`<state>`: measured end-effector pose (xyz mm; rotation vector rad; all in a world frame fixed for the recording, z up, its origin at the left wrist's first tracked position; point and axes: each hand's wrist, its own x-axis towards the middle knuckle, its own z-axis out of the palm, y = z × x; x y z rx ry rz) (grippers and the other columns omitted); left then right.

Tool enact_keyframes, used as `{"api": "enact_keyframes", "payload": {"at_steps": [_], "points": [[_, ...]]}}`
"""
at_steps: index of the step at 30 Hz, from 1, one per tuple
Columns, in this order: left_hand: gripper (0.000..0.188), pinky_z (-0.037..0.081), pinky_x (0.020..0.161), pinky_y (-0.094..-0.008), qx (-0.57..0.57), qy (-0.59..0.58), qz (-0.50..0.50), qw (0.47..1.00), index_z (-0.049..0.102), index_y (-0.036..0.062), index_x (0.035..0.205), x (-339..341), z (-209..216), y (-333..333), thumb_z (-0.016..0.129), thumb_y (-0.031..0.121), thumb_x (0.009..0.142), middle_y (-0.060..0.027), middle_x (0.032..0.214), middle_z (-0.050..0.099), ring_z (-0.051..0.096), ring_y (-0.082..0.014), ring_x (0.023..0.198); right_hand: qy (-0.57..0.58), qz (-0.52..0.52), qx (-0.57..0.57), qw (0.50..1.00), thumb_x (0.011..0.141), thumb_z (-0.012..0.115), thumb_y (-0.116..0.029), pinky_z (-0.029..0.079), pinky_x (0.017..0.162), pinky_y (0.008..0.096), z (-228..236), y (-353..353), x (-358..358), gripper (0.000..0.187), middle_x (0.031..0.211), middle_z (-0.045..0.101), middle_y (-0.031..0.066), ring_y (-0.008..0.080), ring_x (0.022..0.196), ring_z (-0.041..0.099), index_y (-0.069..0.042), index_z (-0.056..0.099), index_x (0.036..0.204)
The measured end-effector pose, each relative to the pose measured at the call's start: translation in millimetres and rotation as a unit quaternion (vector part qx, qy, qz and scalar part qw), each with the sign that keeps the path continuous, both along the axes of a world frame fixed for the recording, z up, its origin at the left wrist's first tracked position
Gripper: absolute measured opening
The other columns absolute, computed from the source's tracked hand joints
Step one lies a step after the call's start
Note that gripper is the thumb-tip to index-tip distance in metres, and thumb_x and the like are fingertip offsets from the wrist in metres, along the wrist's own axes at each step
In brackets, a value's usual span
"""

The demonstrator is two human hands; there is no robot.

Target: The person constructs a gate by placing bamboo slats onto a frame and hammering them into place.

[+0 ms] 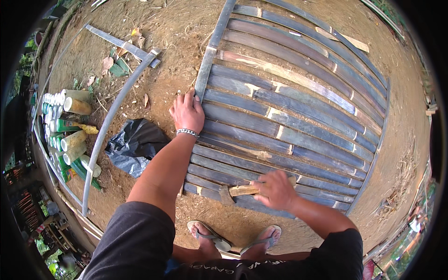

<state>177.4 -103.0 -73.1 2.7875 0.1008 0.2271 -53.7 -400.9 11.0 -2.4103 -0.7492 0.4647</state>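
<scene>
A large panel of dark bamboo slats [261, 122] lies on the ground before me, with a bamboo strip [209, 60] running along its left side. My left hand [187, 112] is closed over that strip, thumb on the panel side and fingers on its outer side. Anything small under the fingertips is hidden. Over the near slats, my right hand [276, 190], slightly blurred, grips the wooden handle of a hammer [242, 190]. The hammer's head points left, above the nearest slats; whether it touches them I cannot tell.
Left of the panel lies a crumpled black plastic bag [135, 144]. Beyond it, a bamboo frame [108, 123] stretches around several bamboo tubes [74, 140] and green-and-white containers [51, 107]. My sandalled feet [209, 234] stand at the panel's near edge. A pale wood piece [352, 42] lies at the far right.
</scene>
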Motion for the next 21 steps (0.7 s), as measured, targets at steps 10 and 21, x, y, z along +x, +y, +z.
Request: {"api": "enact_keyframes", "payload": {"at_steps": [10, 21], "points": [[0.032, 0.038, 0.101, -0.0489, 0.001, 0.009, -0.002, 1.000, 0.065, 0.0146, 0.128, 1, 0, -1, 0.055, 0.027, 0.100, -0.0115, 0.113, 0.063, 0.057, -0.0311, 0.112, 0.014, -0.024, -0.039, 0.999, 0.089, 0.068, -0.021, 0.049, 0.089, 0.0475, -23, 8, -32, 0.052, 0.116, 0.061, 0.0057, 0.0280, 0.106, 0.059, -0.023, 0.061, 0.141], [0.033, 0.039, 0.101, -0.0480, -0.024, 0.036, 0.007, 0.999, 0.066, 0.0131, 0.128, 1, 10, -2, 0.055, 0.027, 0.101, -0.0125, 0.114, 0.063, 0.057, -0.0323, 0.114, 0.299, -0.152, 0.013, 0.942, 0.088, 0.072, -0.020, 0.049, 0.095, 0.0441, 16, 5, 28, 0.069, 0.122, 0.059, 0.0171, 0.0347, 0.112, 0.060, -0.008, 0.045, 0.151]]}}
